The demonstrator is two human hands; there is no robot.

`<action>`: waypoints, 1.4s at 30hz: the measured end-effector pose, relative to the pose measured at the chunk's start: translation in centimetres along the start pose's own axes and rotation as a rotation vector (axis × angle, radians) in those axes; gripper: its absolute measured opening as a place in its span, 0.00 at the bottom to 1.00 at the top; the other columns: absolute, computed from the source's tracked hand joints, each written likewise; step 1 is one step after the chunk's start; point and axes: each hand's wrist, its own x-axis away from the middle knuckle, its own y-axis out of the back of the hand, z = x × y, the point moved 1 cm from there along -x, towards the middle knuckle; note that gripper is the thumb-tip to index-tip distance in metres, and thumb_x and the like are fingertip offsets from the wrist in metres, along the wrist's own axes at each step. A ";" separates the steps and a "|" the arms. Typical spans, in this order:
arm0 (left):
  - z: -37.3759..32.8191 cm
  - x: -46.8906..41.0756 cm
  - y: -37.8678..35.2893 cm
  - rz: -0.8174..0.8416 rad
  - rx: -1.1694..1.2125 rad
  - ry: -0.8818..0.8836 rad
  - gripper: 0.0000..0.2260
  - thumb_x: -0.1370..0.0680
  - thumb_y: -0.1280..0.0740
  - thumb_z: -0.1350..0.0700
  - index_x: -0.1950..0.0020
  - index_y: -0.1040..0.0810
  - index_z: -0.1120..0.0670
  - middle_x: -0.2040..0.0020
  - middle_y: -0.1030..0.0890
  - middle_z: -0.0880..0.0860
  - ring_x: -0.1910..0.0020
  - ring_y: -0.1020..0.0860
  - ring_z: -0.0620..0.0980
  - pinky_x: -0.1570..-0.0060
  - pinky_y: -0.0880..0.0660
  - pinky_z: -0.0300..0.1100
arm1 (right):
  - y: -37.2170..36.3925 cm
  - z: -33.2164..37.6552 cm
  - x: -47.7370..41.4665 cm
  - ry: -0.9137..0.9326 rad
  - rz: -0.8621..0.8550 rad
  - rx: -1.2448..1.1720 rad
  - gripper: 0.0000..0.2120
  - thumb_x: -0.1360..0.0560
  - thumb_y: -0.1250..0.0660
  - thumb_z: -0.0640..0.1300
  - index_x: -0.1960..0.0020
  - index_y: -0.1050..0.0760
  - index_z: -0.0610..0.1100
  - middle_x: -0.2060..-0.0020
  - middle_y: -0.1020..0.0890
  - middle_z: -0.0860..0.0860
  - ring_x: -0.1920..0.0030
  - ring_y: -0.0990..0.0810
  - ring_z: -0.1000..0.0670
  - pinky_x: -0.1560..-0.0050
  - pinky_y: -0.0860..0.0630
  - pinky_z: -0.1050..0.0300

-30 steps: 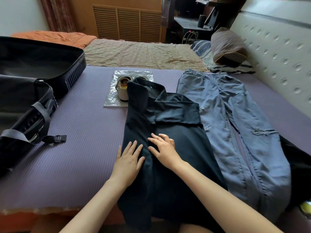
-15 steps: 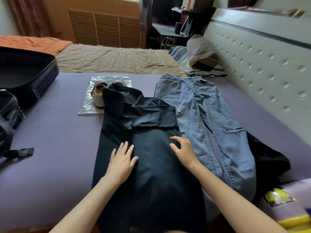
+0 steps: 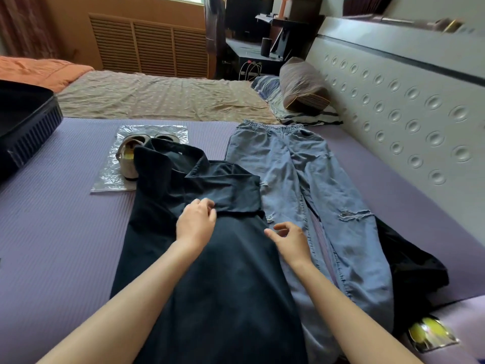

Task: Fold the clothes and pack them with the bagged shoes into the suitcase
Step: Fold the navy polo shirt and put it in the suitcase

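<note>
Bed [image 3: 52, 245] carries dark garment [image 3: 210, 271] flat at centre, mid-fold, sleeve turned in.
Jeans [image 3: 315, 193] spread at 2 o'clock, unfolded; suitcase [image 3: 23, 127] at 10, bagged shoes [image 3: 128, 158] at 11 under garment's collar. Left hand [image 3: 195, 223] pinches sleeve fold, likely squaring it; right hand [image 3: 291, 240] loose, empty, at garment's right edge.

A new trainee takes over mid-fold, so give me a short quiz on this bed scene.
1. True or false: the ripped blue jeans are already folded.
2. What does the dark garment's collar partly cover? A suitcase, B bagged shoes, C pillow.
3. Which hand touches the garment's folded-over sleeve?
Key: 1 false; 2 B; 3 the left hand.
</note>
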 end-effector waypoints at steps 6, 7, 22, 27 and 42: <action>-6.7 -5.5 -5.0 0.153 0.079 0.099 0.14 0.24 0.35 0.49 0.40 0.24 0.53 0.43 0.20 0.52 0.43 0.23 0.53 0.47 0.28 0.44 | -0.4 -0.6 -1.6 -0.092 0.125 -0.015 0.12 0.36 0.24 0.56 0.61 0.20 0.49 0.59 0.15 0.51 0.53 0.18 0.50 0.46 0.22 0.50; -7.2 -5.7 -5.9 0.176 0.031 0.098 0.16 0.24 0.34 0.47 0.40 0.25 0.53 0.42 0.21 0.52 0.42 0.24 0.53 0.47 0.28 0.45 | -0.7 -0.9 -1.6 -0.100 0.139 -0.015 0.12 0.37 0.24 0.57 0.62 0.21 0.51 0.59 0.15 0.51 0.51 0.18 0.50 0.46 0.22 0.49; -7.8 -6.8 -8.2 0.236 -0.269 0.204 0.17 0.25 0.34 0.48 0.41 0.25 0.55 0.42 0.23 0.56 0.43 0.23 0.57 0.54 0.27 0.46 | 0.1 1.2 2.2 -0.008 0.116 0.143 0.11 0.30 0.30 0.55 0.51 0.22 0.51 0.55 0.18 0.55 0.51 0.20 0.52 0.51 0.25 0.56; -8.0 -6.4 -8.2 0.235 -0.336 0.163 0.17 0.25 0.33 0.48 0.40 0.26 0.55 0.41 0.24 0.55 0.43 0.23 0.56 0.54 0.27 0.45 | -0.1 1.7 3.0 -0.002 0.095 0.141 0.09 0.30 0.31 0.53 0.52 0.23 0.52 0.56 0.18 0.55 0.52 0.19 0.51 0.51 0.23 0.54; -2.3 -6.6 -2.7 -0.051 0.469 0.306 0.10 0.28 0.29 0.60 0.47 0.21 0.54 0.53 0.18 0.54 0.53 0.20 0.53 0.49 0.22 0.49 | -0.5 3.1 8.0 0.089 0.134 0.171 0.04 0.30 0.32 0.50 0.57 0.26 0.56 0.67 0.23 0.58 0.56 0.20 0.54 0.56 0.27 0.59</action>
